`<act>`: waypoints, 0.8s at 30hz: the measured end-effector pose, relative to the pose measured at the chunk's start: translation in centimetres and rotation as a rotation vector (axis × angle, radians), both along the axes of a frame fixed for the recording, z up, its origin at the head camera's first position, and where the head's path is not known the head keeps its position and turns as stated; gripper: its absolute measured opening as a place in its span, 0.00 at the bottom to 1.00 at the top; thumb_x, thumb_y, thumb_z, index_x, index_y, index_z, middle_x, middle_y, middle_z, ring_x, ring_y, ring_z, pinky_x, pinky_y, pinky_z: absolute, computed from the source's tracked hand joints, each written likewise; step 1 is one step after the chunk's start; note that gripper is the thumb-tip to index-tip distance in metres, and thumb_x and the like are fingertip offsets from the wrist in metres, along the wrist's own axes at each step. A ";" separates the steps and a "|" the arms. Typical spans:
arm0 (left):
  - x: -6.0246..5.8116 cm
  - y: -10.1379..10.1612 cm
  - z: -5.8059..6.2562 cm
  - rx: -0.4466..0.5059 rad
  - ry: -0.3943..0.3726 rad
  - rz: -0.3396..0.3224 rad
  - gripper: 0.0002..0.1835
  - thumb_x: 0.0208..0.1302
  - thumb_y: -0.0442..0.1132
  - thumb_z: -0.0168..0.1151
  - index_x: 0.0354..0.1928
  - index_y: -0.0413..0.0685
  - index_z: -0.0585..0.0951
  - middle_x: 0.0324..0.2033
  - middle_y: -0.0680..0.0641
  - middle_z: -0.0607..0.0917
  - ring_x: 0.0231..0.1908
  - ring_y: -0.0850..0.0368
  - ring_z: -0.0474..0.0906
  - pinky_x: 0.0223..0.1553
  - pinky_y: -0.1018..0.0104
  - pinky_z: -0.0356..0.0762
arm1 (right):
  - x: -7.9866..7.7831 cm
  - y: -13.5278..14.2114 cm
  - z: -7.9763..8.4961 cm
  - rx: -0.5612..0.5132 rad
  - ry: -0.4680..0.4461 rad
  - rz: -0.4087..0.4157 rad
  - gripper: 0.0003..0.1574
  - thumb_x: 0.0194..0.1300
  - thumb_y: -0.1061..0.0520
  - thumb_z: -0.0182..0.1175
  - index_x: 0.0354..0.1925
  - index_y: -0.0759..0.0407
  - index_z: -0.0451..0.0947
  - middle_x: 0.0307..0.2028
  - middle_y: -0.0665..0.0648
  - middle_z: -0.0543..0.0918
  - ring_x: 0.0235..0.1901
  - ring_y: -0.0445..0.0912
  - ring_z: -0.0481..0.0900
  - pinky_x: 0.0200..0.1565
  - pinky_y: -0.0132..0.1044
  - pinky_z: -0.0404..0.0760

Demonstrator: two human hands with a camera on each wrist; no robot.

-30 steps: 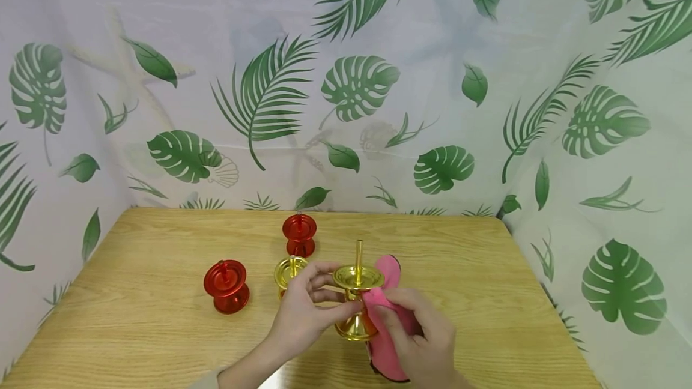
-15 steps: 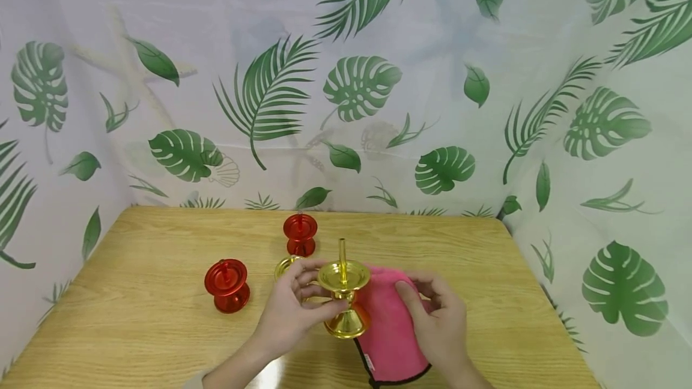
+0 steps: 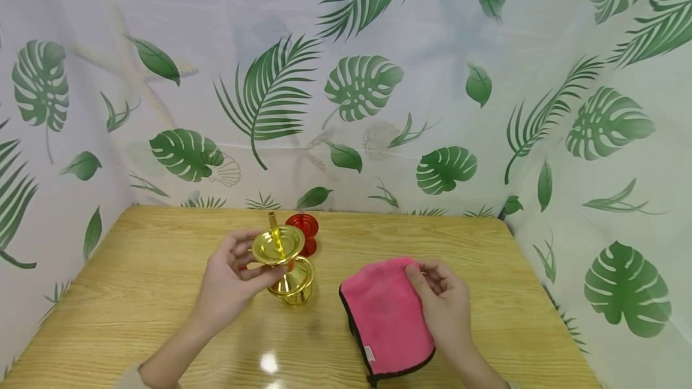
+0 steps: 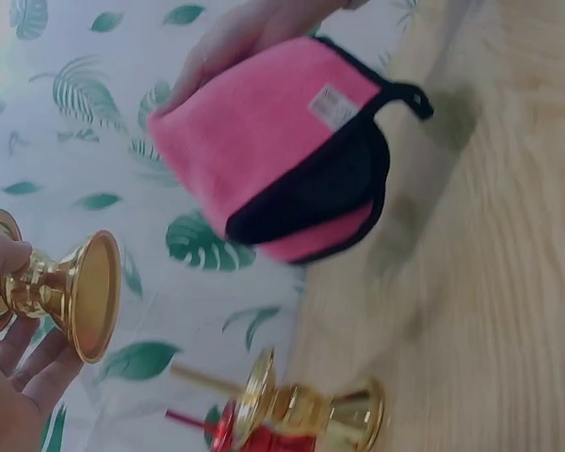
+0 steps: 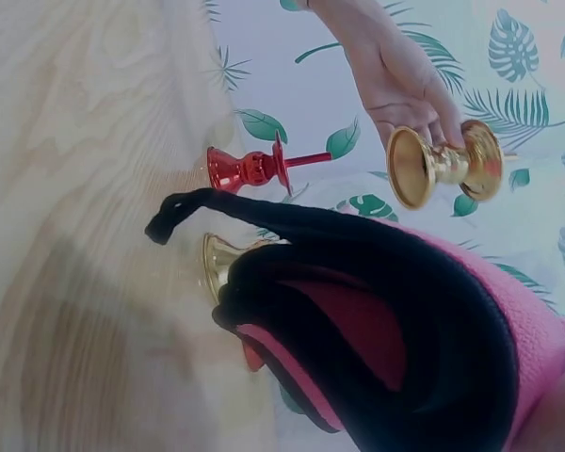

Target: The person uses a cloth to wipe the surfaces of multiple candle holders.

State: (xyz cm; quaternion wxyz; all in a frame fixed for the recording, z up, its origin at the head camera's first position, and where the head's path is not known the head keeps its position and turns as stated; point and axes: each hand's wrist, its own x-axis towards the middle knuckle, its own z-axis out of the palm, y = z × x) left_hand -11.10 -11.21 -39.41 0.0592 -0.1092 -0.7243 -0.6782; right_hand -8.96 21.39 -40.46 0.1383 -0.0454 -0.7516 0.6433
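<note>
A shiny gold candlestick [image 3: 278, 246], with a shallow dish and a spike on top, is in my left hand [image 3: 224, 284]. Thumb and fingers grip its narrow waist, and the left wrist view shows its flared base [image 4: 96, 297] up in the air. My right hand [image 3: 447, 305] pinches a pink cloth [image 3: 386, 314] with black edging between thumb and fingers; a small white label and a hanging loop show on it. Behind the held candlestick, partly covered by it, a second gold candlestick [image 3: 299, 298] stands on the table.
A red candlestick [image 3: 308, 230] stands farther back on the wooden table [image 3: 486, 257]. Another red one is almost fully hidden behind my left hand. A leaf-patterned sheet [image 3: 351, 167] closes off the back and sides of the table.
My left hand has carried the gold candlestick left, away from the cloth, and tilted it. My right hand has drawn the cloth off the candlestick, and it now hangs spread out.
</note>
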 end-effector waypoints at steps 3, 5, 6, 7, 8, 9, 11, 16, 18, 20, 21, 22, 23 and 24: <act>-0.9 -2.0 0.2 -0.041 0.053 0.024 0.34 0.59 0.23 0.74 0.65 0.32 0.69 0.49 0.70 0.86 0.49 0.70 0.86 0.49 0.70 0.88 | -0.4 0.2 -0.2 -0.046 -0.028 -0.002 0.15 0.74 0.56 0.66 0.49 0.69 0.83 0.31 0.46 0.89 0.26 0.40 0.85 0.30 0.32 0.85; -1.6 -3.3 0.3 -0.059 0.085 0.046 0.34 0.58 0.22 0.73 0.65 0.31 0.68 0.50 0.71 0.86 0.49 0.71 0.86 0.48 0.71 0.88 | -0.6 0.2 -0.3 -0.072 -0.046 -0.007 0.16 0.74 0.55 0.66 0.49 0.69 0.83 0.32 0.46 0.89 0.27 0.40 0.86 0.30 0.33 0.86; -1.9 -4.0 0.3 -0.071 0.102 0.060 0.34 0.58 0.21 0.73 0.65 0.31 0.68 0.50 0.71 0.86 0.49 0.72 0.86 0.48 0.71 0.87 | -0.7 0.2 -0.3 -0.081 -0.054 -0.009 0.15 0.74 0.55 0.66 0.48 0.68 0.83 0.32 0.46 0.89 0.27 0.40 0.86 0.31 0.33 0.86; -2.3 -4.7 0.2 -0.085 0.115 0.076 0.34 0.59 0.21 0.73 0.65 0.31 0.68 0.50 0.71 0.86 0.49 0.72 0.86 0.48 0.72 0.87 | -0.8 0.3 -0.4 -0.090 -0.061 -0.012 0.15 0.74 0.55 0.66 0.48 0.68 0.83 0.31 0.45 0.89 0.27 0.40 0.86 0.31 0.32 0.86; -2.6 -5.4 0.2 -0.102 0.125 0.095 0.34 0.59 0.21 0.73 0.65 0.32 0.68 0.49 0.72 0.86 0.48 0.73 0.86 0.48 0.73 0.87 | -0.8 0.3 -0.4 -0.103 -0.069 -0.012 0.15 0.74 0.55 0.66 0.48 0.67 0.83 0.32 0.45 0.89 0.28 0.40 0.86 0.32 0.32 0.86; -2.9 -6.0 0.1 -0.118 0.133 0.112 0.34 0.59 0.22 0.73 0.65 0.32 0.68 0.49 0.72 0.86 0.48 0.74 0.85 0.47 0.74 0.87 | -0.9 0.3 -0.4 -0.112 -0.078 -0.014 0.15 0.74 0.55 0.66 0.48 0.67 0.83 0.32 0.45 0.89 0.29 0.40 0.86 0.32 0.32 0.87; -3.4 -7.1 -0.1 -0.161 0.141 0.144 0.34 0.60 0.23 0.73 0.65 0.32 0.67 0.49 0.74 0.84 0.47 0.75 0.84 0.47 0.76 0.86 | -1.1 0.5 -0.6 -0.137 -0.092 -0.010 0.14 0.75 0.54 0.65 0.48 0.65 0.83 0.32 0.45 0.90 0.30 0.40 0.87 0.34 0.32 0.87; -4.8 -9.2 -0.9 -0.230 0.141 0.192 0.35 0.62 0.25 0.73 0.67 0.30 0.66 0.47 0.76 0.81 0.45 0.77 0.82 0.46 0.79 0.85 | -1.5 1.1 -0.9 -0.195 -0.145 -0.004 0.12 0.75 0.52 0.65 0.48 0.60 0.84 0.33 0.45 0.90 0.32 0.39 0.88 0.36 0.32 0.88; -5.3 -9.9 -1.3 -0.262 0.122 0.218 0.35 0.63 0.28 0.74 0.67 0.31 0.66 0.46 0.77 0.80 0.44 0.78 0.81 0.46 0.81 0.84 | -1.7 1.5 -1.1 -0.217 -0.173 -0.005 0.10 0.75 0.51 0.66 0.47 0.56 0.84 0.34 0.44 0.90 0.33 0.39 0.88 0.37 0.32 0.88; -5.8 -10.4 -1.8 -0.294 0.094 0.244 0.35 0.64 0.31 0.74 0.68 0.32 0.66 0.48 0.72 0.81 0.43 0.79 0.80 0.46 0.83 0.83 | -1.9 1.8 -1.4 -0.236 -0.194 -0.009 0.09 0.75 0.50 0.66 0.46 0.54 0.85 0.34 0.43 0.90 0.33 0.38 0.88 0.38 0.32 0.88; -6.0 -10.7 -2.1 -0.314 0.074 0.257 0.36 0.65 0.33 0.74 0.69 0.32 0.66 0.49 0.67 0.82 0.43 0.79 0.79 0.45 0.83 0.82 | -2.1 2.0 -1.6 -0.245 -0.205 -0.010 0.08 0.75 0.50 0.66 0.45 0.53 0.85 0.33 0.43 0.90 0.33 0.38 0.87 0.38 0.31 0.87; -6.2 -11.0 -2.4 -0.333 0.054 0.266 0.37 0.66 0.36 0.74 0.69 0.33 0.65 0.51 0.61 0.83 0.43 0.80 0.79 0.44 0.83 0.82 | -2.2 2.2 -1.7 -0.251 -0.218 -0.014 0.08 0.74 0.50 0.66 0.44 0.52 0.85 0.33 0.43 0.89 0.33 0.38 0.87 0.38 0.31 0.87; -6.3 -11.2 -2.8 -0.346 0.037 0.274 0.37 0.66 0.37 0.74 0.70 0.33 0.65 0.53 0.55 0.84 0.43 0.81 0.78 0.43 0.83 0.82 | -2.3 2.4 -1.9 -0.258 -0.227 -0.017 0.07 0.74 0.49 0.66 0.44 0.51 0.85 0.33 0.42 0.89 0.34 0.38 0.87 0.38 0.31 0.87; -6.5 -11.4 -3.2 -0.356 0.022 0.281 0.37 0.67 0.38 0.74 0.70 0.33 0.65 0.55 0.48 0.84 0.42 0.82 0.78 0.43 0.83 0.81 | -2.4 2.6 -2.0 -0.263 -0.238 -0.020 0.07 0.74 0.49 0.66 0.43 0.50 0.85 0.33 0.42 0.89 0.34 0.37 0.87 0.39 0.31 0.87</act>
